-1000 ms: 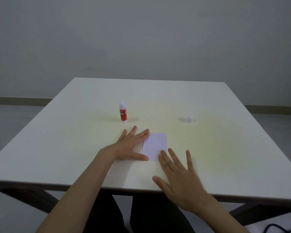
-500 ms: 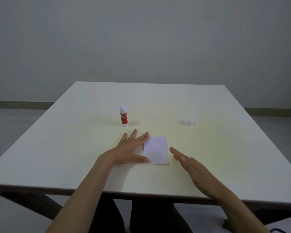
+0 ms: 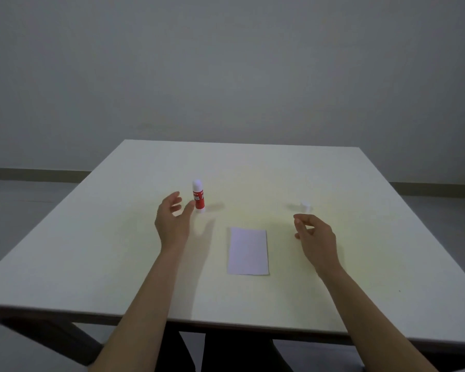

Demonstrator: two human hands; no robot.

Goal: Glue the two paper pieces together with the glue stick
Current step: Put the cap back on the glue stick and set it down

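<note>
A pale rectangular paper point(image 3: 248, 251) lies flat on the white table point(image 3: 91, 251), seen as a single sheet. The red glue stick point(image 3: 198, 196) stands upright and uncapped beyond it to the left. Its small white cap point(image 3: 305, 205) sits apart on the right. My left hand point(image 3: 172, 221) hovers just left of the glue stick, fingers spread, thumb tip close to the tube but holding nothing. My right hand point(image 3: 314, 236) hangs above the table right of the paper and just short of the cap, fingers loosely curled and empty.
The table's front edge point(image 3: 226, 322) runs close to my body, with dark legs below. A plain grey wall point(image 3: 226, 76) stands behind the table.
Both hands left the paper. My left hand lifted and moved forward to the glue stick. My right hand swung right and forward toward the cap. The paper stayed flat.
</note>
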